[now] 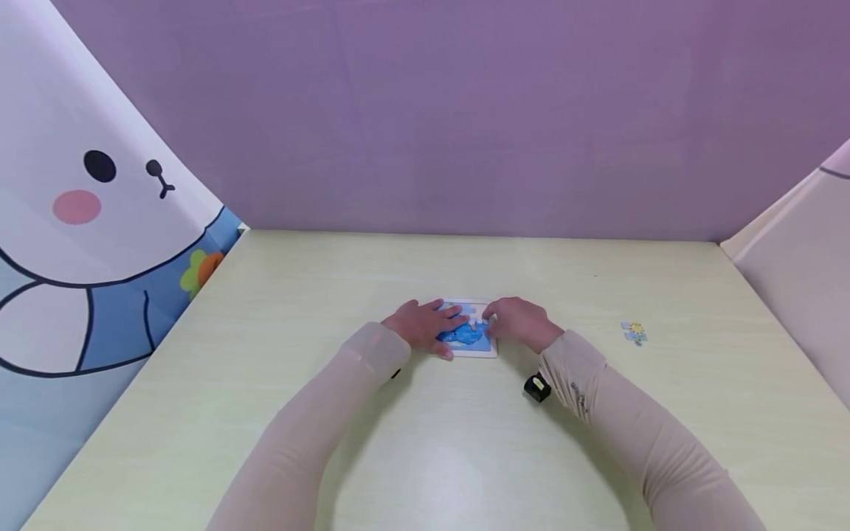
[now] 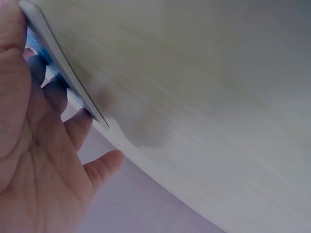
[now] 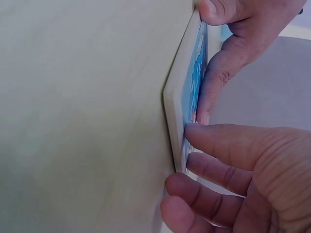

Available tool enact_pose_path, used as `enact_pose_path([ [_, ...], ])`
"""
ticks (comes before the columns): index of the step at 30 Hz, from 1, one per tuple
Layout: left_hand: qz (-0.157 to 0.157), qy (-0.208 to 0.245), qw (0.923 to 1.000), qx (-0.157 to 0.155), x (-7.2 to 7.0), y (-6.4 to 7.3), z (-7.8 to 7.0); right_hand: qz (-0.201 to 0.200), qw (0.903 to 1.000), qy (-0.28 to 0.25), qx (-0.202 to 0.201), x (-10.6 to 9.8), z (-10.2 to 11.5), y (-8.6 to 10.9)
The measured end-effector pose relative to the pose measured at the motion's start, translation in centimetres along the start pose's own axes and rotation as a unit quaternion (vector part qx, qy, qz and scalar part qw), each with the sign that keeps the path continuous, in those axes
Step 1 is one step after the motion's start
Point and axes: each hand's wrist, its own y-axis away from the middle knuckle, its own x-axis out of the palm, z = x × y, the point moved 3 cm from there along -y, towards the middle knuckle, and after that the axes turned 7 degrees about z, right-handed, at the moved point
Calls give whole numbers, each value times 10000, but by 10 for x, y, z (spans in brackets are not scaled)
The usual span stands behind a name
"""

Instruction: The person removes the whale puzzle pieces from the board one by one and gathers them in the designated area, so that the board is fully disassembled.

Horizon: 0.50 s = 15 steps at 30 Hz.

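Observation:
A small jigsaw puzzle board (image 1: 467, 338) with a pale rim and a blue picture lies on the table's middle. My left hand (image 1: 425, 324) rests across its left part, fingers spread over the picture and the thumb by the near edge. At the right edge is my right hand (image 3: 252, 165), its thumb (image 3: 214, 138) touching the board's face and the other fingers bent beside the edge. Whether a piece sits between those fingertips I cannot tell. Part of the picture is hidden under both hands.
A few loose puzzle pieces (image 1: 635, 332) lie together on the pale table (image 1: 425, 450) to the right. A black wrist device (image 1: 537, 387) hangs at the right sleeve. A purple backdrop (image 1: 465, 118) rises behind the table, and a cartoon-printed cloth (image 1: 86, 258) borders its left side.

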Motion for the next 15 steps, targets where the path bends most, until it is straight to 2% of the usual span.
enact_pose_path([
  [15,17,-26,10000,-32,1,-1,0,13,10000,37,-12,1,1,2],
])
